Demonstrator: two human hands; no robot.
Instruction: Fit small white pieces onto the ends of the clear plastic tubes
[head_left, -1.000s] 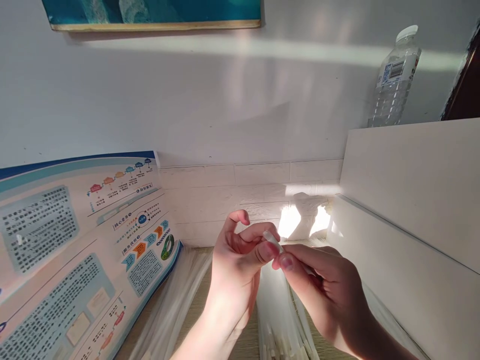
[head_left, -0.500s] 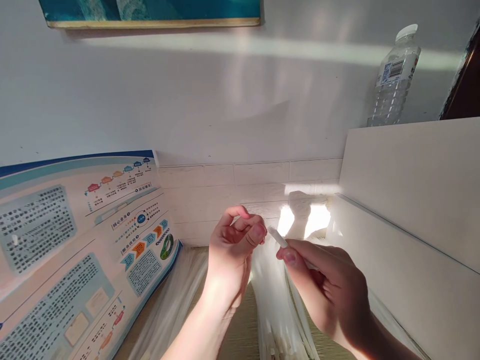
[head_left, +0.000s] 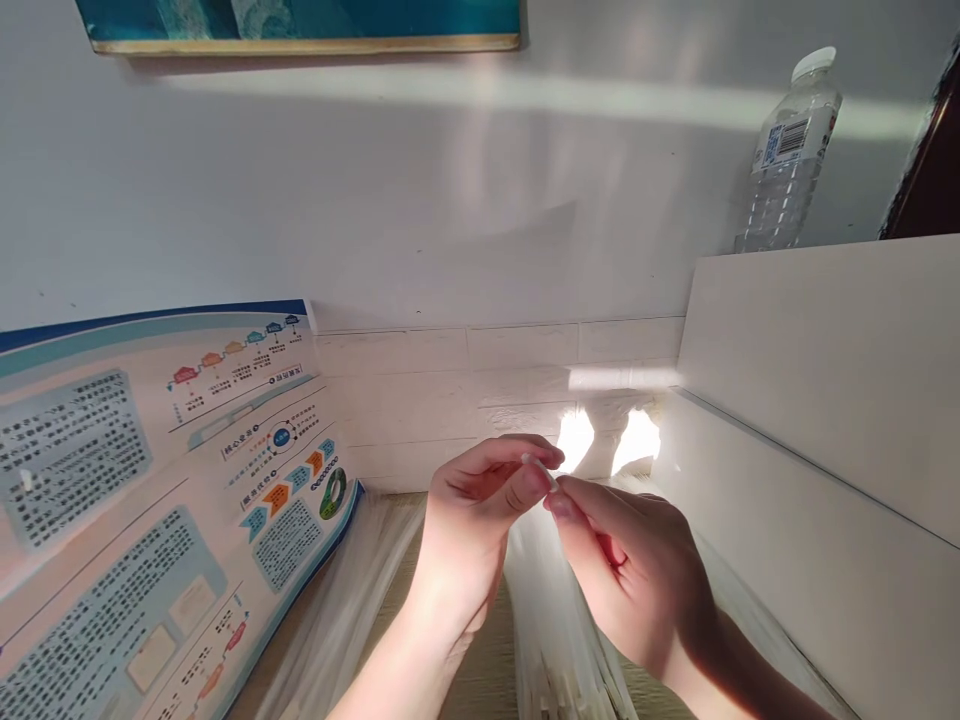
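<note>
Head view, looking forward and down: left hand (head_left: 476, 515) and right hand (head_left: 630, 575) close together at the lower middle, both bare, fingertips almost meeting. Between them, one small white stick (head_left: 538, 468), thin and short, tilted a little and held in the air above the bundle below. Left hand closed in a soft pinch, thumb and curled fingers around the upper part of the stick. Right hand closed too, thumb and forefinger pinching the lower end. Exact contact of each fingertip partly hidden behind the fingers, so not easy to tell. Directly under the hands, a long bundle of white sticks in clear plastic wrap (head_left: 559, 620), lying on a light wood tabletop (head_left: 480, 680), with more clear wrap (head_left: 337, 610) beside the left forearm. On the left, a large printed brochure (head_left: 150, 480) in blue and orange, leaning tilted against the wall and covered in small text blocks. On the right, a white panel (head_left: 817, 400) standing close beside the right hand. Behind the hands, a white brick-pattern wall (head_left: 450, 390) with bright patches of sunlight. Higher up, a plain white wall, the lower edge of a framed blue-green picture (head_left: 300, 20), and a clear plastic water bottle (head_left: 787, 150) with white cap and barcode label, just behind the top edge of the panel.
</note>
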